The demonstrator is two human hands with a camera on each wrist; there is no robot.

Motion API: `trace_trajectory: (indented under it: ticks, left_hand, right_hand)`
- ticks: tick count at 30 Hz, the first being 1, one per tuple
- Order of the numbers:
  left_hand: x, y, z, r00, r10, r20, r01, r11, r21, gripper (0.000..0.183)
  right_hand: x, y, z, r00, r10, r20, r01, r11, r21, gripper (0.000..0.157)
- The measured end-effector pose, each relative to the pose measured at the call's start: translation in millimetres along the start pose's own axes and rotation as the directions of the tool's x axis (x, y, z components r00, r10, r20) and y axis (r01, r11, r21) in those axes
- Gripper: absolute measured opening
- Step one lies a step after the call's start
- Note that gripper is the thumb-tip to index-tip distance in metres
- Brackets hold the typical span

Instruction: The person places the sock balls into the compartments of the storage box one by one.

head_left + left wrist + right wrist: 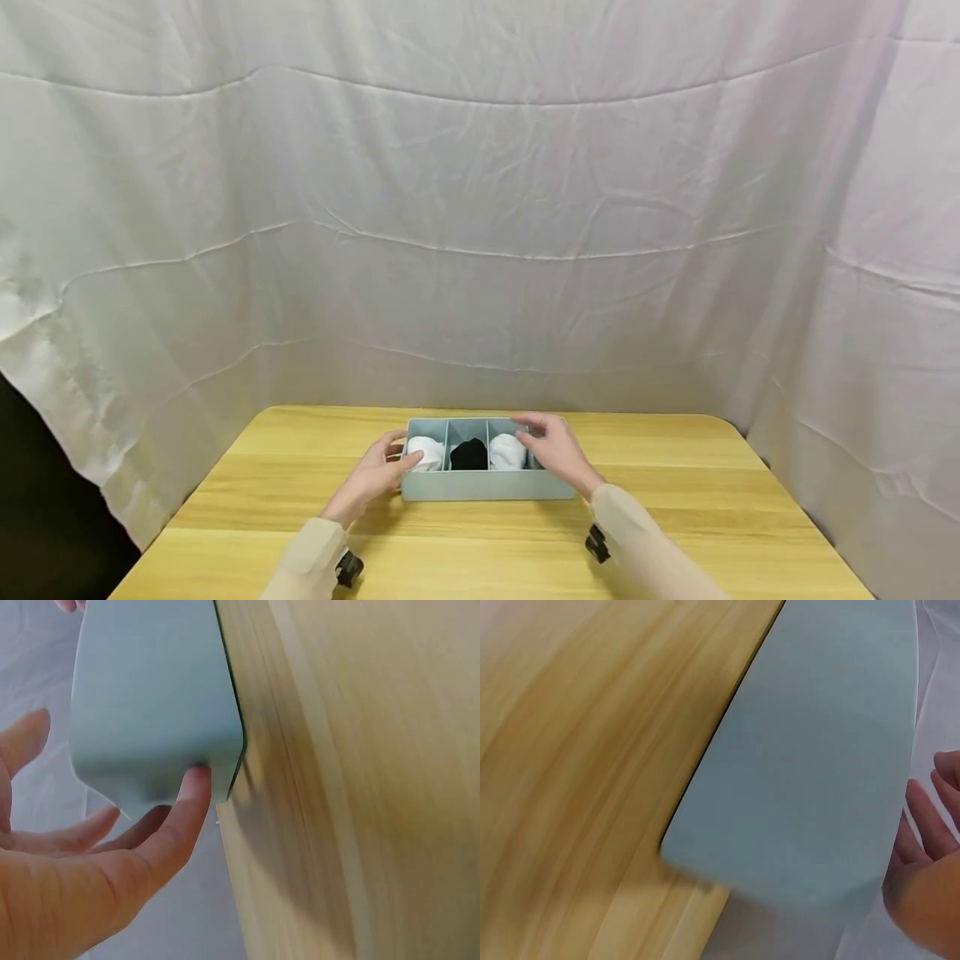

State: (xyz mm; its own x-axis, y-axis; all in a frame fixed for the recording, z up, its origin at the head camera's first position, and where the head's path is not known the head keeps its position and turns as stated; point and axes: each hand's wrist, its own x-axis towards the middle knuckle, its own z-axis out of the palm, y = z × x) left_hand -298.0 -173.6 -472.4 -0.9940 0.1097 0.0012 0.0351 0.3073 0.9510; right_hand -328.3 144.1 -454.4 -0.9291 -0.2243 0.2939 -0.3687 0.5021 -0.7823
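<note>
A pale blue divided box (487, 486) stands on the wooden table with its long side towards me. Rolled-up cloth, perhaps socks, sits in its compartments: a white bundle (426, 452) at the left, a black bundle (469, 456) beside it, then another white bundle (507, 452). My left hand (371, 477) is at the box's left end; in the left wrist view a fingertip (196, 780) touches the end wall and the thumb stands apart from it. Over the right part of the box reaches my right hand (558, 450), fingers loosely bent above the rim, hiding the rightmost compartment.
The yellow wooden table (660, 500) extends to both sides of the box and in front of it. A pale curtain (480, 300) hangs behind the table and along both sides. Dark wrist cameras (349, 569) are strapped at both sleeves.
</note>
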Motion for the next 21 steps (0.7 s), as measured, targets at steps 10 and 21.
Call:
trace_trajectory:
  ticks: [10,21]
  left_hand:
    - [4.1,10.6,5.7,0.99,0.106,-0.095,-0.078,0.963,0.26,0.078]
    - [1.1,19.5,12.6,0.969,0.245,-0.043,-0.191,0.844,0.5,0.084]
  right_hand:
    - [-16.4,7.3,-27.2,0.997,0.049,-0.059,-0.056,0.989,-0.133,0.036]
    - [-35.6,11.9,-47.4,0.999,0.039,-0.023,-0.045,0.922,-0.385,0.052]
